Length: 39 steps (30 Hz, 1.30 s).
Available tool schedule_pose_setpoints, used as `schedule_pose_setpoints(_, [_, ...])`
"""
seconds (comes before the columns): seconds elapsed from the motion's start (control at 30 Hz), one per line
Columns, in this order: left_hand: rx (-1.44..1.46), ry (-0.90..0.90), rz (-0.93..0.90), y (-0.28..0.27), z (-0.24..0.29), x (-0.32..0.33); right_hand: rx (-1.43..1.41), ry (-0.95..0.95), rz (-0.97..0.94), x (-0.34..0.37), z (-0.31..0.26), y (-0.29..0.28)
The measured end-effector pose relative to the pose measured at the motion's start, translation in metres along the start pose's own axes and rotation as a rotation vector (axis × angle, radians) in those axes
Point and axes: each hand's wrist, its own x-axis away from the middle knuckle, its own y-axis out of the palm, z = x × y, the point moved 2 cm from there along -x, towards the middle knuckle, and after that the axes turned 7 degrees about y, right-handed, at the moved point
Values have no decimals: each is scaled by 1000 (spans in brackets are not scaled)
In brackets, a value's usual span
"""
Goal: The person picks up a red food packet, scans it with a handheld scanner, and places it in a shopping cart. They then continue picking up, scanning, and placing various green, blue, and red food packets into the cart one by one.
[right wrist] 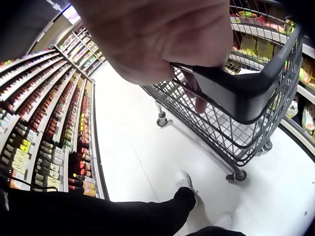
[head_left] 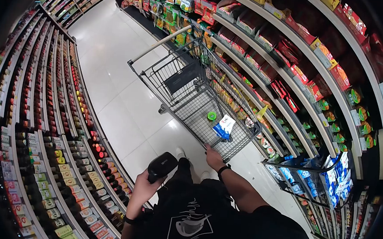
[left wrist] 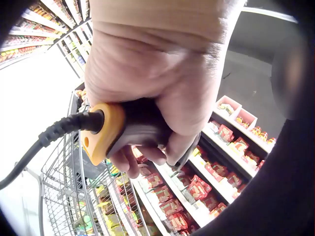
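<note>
In the head view the left hand (head_left: 146,188) grips a black handheld scanner (head_left: 162,166) at lower centre. The left wrist view shows that hand (left wrist: 152,73) wrapped round the scanner's dark handle, whose yellow end (left wrist: 104,132) carries a black coiled cable (left wrist: 61,130). The right hand (head_left: 214,159) holds the near end of a wire shopping cart (head_left: 188,105); in the right wrist view its fingers (right wrist: 201,104) curl over the cart's dark rim (right wrist: 246,93). Inside the cart lie a blue and white packet (head_left: 224,127) and a round green-topped item (head_left: 211,115).
Shelves of bottles and jars (head_left: 68,172) curve along the left. Shelves of red and green packets (head_left: 290,69) line the right, with a wire rack of blue and white packets (head_left: 337,178) at lower right. Pale tiled floor (head_left: 124,110) runs between them, the person's feet on it.
</note>
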Motion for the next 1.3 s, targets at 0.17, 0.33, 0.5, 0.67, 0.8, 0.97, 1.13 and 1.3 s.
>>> schedule_pose_setpoints(0.17, [-26,-64,7,31,0,51,34,4,75,28,29,0])
schedule_pose_setpoints(0.33, [-7,-71,-11,49,-11,90,34,15,120,56,51,-2])
schedule_pose_setpoints(0.5, [-49,-24,-54,53,-7,109,75,17,215,86,71,6])
schedule_pose_setpoints(0.67, [-27,11,-70,63,10,113,216,-28,251,106,107,14])
schedule_pose_setpoints(0.8, [9,1,-117,56,0,117,221,11,279,127,124,20])
schedule_pose_setpoints(0.97, [6,14,-160,29,-9,114,243,161,365,144,147,37])
schedule_pose_setpoints(1.13, [-18,27,-104,-2,-26,94,158,502,368,157,156,34])
schedule_pose_setpoints(1.3, [25,-21,-3,-66,-39,104,3,560,497,158,93,18])
